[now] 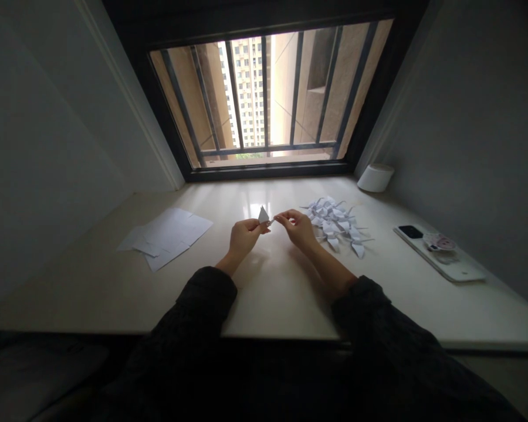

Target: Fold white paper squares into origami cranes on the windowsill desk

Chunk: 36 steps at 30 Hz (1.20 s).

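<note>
Between my two hands, above the middle of the pale sill, is a small folded white paper piece (263, 214) with a pointed top. My left hand (245, 233) pinches its lower part between thumb and fingers. My right hand (296, 226) has its fingertips closed on a thin end of the same piece, on the right side. Just right of my right hand lies a heap of folded white paper cranes (332, 220) with thin pointed ends. The finer folds of the held piece are too small to make out.
White paper sheets (176, 228) lie overlapping at the left. A phone (449, 264) with a round grip on its back rests at the right. A white cylindrical object (375, 177) stands in the far right corner, by the barred window (266, 97). The sill's front edge (286, 338) runs below my forearms.
</note>
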Each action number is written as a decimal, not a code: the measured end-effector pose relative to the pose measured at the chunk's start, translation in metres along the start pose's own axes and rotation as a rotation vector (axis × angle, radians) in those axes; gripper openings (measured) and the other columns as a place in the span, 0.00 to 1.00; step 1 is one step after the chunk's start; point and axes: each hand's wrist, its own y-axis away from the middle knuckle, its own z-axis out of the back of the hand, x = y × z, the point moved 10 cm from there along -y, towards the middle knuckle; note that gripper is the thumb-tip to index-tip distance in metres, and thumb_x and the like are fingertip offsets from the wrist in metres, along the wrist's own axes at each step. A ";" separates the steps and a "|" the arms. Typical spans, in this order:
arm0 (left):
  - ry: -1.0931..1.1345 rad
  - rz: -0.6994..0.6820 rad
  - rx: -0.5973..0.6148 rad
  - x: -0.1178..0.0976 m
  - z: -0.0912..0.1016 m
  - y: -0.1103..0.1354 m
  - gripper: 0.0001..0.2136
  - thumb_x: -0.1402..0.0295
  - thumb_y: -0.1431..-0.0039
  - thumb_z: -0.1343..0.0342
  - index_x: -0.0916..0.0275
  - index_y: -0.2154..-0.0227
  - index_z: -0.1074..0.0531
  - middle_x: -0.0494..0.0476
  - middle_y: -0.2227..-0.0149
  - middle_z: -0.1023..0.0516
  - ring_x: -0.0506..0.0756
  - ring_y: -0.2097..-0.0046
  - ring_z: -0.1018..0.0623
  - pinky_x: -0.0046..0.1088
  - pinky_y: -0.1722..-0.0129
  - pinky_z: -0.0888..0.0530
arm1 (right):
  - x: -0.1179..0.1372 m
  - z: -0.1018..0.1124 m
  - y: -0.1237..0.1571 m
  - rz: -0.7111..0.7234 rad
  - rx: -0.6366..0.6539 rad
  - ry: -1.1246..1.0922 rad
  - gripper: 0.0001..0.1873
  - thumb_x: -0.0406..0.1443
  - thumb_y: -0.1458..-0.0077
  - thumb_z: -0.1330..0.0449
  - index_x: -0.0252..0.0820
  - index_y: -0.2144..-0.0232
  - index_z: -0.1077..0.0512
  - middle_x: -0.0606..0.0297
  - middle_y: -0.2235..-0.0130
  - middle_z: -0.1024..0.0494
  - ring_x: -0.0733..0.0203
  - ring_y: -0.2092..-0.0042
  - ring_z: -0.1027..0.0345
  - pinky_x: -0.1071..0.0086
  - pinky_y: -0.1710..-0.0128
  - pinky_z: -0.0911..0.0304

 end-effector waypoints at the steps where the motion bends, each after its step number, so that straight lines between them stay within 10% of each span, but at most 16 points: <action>1: -0.001 -0.004 0.002 -0.001 0.000 0.000 0.16 0.53 0.52 0.40 0.63 0.71 0.21 0.59 0.71 0.19 0.57 0.66 0.20 0.29 0.66 0.28 | 0.003 0.000 0.001 0.026 -0.011 0.023 0.13 0.44 0.49 0.41 0.43 0.73 0.23 0.62 0.68 0.21 0.58 0.65 0.31 0.65 0.62 0.39; 36: -0.225 -0.082 0.015 -0.011 0.001 0.004 0.11 0.56 0.52 0.39 0.58 0.72 0.21 0.55 0.70 0.19 0.58 0.65 0.21 0.30 0.67 0.28 | 0.008 -0.020 0.007 -0.025 0.138 -0.171 0.16 0.49 0.54 0.37 0.43 0.73 0.22 0.62 0.69 0.23 0.60 0.66 0.31 0.68 0.68 0.37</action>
